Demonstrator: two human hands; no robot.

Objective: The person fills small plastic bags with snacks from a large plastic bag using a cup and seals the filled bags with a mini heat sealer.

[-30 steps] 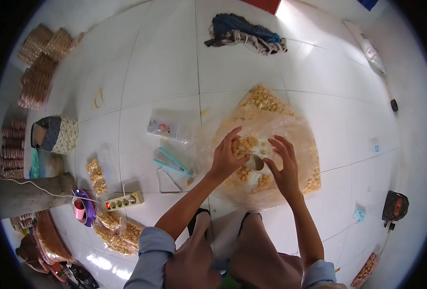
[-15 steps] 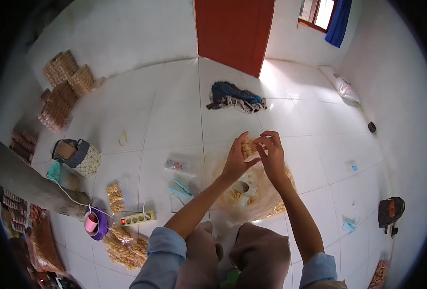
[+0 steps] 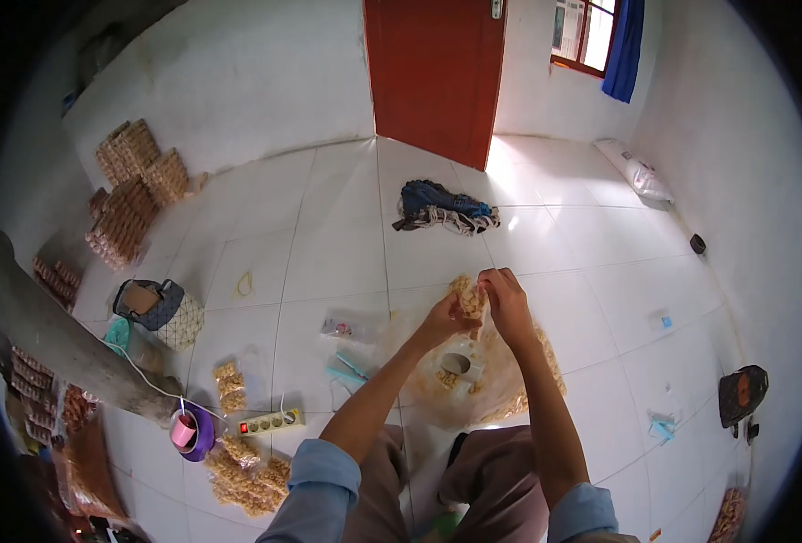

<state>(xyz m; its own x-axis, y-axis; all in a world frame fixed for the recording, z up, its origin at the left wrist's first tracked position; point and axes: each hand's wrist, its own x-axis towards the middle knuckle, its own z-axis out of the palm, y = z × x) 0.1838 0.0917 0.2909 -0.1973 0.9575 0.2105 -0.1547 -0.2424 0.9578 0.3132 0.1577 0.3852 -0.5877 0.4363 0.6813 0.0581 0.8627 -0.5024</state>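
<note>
The left hand (image 3: 443, 321) gripped a small snack bag (image 3: 470, 305) while the right hand (image 3: 507, 299) pinched its edge, near the large bag's (image 3: 501, 391) far edge; floor (image 3: 609, 299) stretched rightward to the wall (image 3: 722, 190).

Cup (image 3: 455, 364) in snack bag (image 3: 512, 395), power strip (image 3: 272, 422) to their left, cloth (image 3: 443, 206) beyond, door (image 3: 437, 81) behind the cloth
</note>
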